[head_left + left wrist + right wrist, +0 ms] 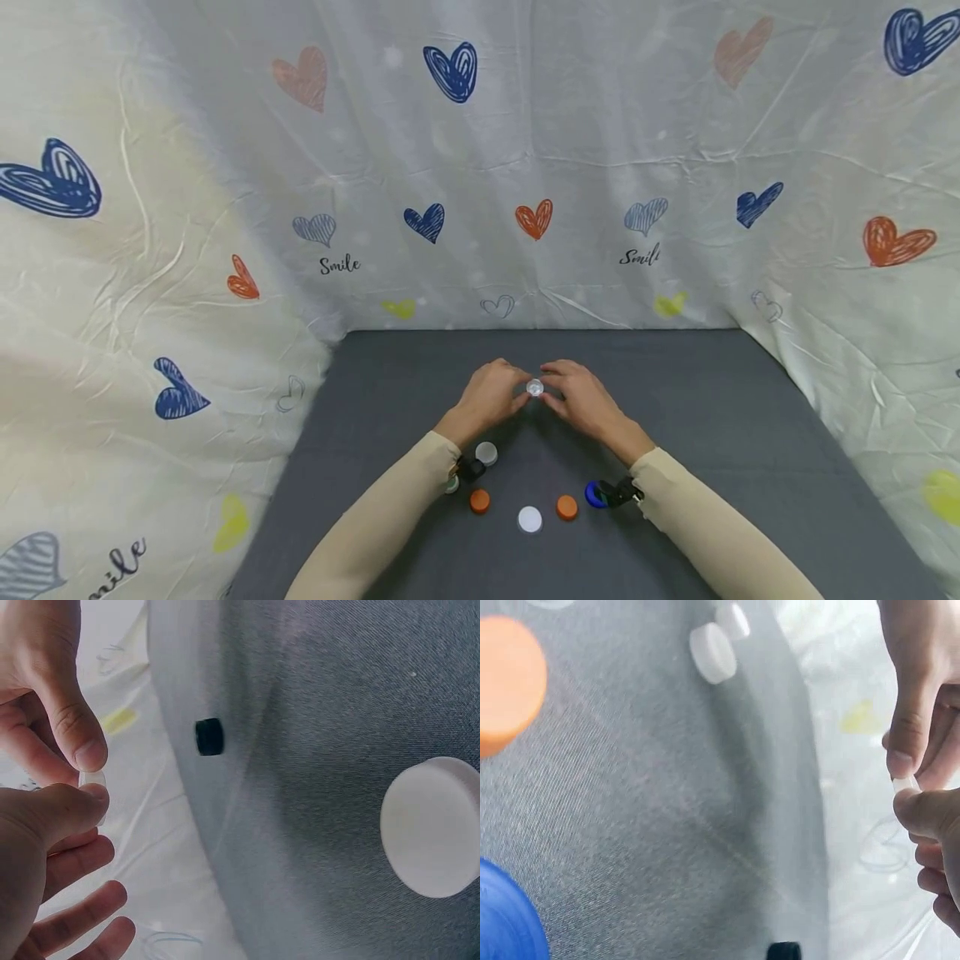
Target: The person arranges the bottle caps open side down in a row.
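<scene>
Between both hands is a small translucent cap (535, 387), held above the grey table. My left hand (491, 393) pinches one side of it with the thumb and a finger; in the left wrist view the other fingers of the left hand (52, 847) spread apart. From the opposite side my right hand (583, 398) pinches it, its thumb tip next to the left thumb, as the right wrist view shows on the cap (904, 782). Fingertips cover much of the cap. Nearer the body, a white cap (486, 453) lies by the left wrist.
Nearer the body lie two orange caps, left (480, 501) and right (567, 507), a white cap (529, 520) between them, and a blue cap (593, 495) partly behind the right wrist camera. A pale cap (452, 484) is half hidden by the left sleeve. A small black object (210, 737) shows beyond.
</scene>
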A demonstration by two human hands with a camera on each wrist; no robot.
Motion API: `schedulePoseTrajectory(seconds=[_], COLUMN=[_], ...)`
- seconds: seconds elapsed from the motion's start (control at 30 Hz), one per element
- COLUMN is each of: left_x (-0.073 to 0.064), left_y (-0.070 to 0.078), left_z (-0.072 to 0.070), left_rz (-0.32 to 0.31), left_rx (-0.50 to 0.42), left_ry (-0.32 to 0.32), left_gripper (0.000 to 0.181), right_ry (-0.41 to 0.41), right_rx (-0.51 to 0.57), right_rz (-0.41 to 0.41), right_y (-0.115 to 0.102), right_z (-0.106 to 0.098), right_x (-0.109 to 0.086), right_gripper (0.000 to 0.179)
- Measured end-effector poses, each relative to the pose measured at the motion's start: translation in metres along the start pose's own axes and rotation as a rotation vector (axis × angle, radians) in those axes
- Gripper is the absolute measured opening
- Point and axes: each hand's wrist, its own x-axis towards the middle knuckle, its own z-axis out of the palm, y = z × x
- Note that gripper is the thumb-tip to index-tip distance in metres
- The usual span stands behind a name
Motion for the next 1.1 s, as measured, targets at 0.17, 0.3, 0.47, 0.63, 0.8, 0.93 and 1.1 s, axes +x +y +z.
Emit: schedulePoseTrajectory(seconds=[0.17,0.3,0.47,0.63,0.8,0.93,1.1], left_x=[-0.005,-0.011,-0.021,-0.033,-0.044,-0.050,-0.057], left_y=[0.002,0.004,0.005,0.006,0.008,0.010,0.012], left_z=[-0.012,-0.020,-0.029,-0.032,-0.034,-0.035,-0.032], left_rz=[0.019,0.041,0.068,0.103,0.120,0.121,0.121], left_rx=[0.016,-0.005,-0.055,-0.093,-0.138,-0.160,-0.181], left_ry=[0.061,0.112,0.159,0.194,0.218,0.234,0.246], left_gripper=[0.027,0.026,0.025,0.027,0.027,0.027,0.027], right_ry=[0.036,0.071,0.107,0.151,0.185,0.179,0.172], right_rx=[-0.018,-0.021,0.007,0.046,0.076,0.086,0.102], right_rz=[-0.013,-0.033,-0.050,-0.061,-0.082,-0.080,-0.082], right_y=[-0.009,-0.016,-0.025,-0.035,-0.042,-0.045,-0.049], right_z=[-0.010,-0.016,-0.022,-0.026,-0.026,-0.025,-0.022], right_x=[0.000,-0.002,-0.006,-0.013,-0.019,-0.022,-0.026], right_gripper=[0.030,0.030,0.030,0.031,0.034,0.035,0.035])
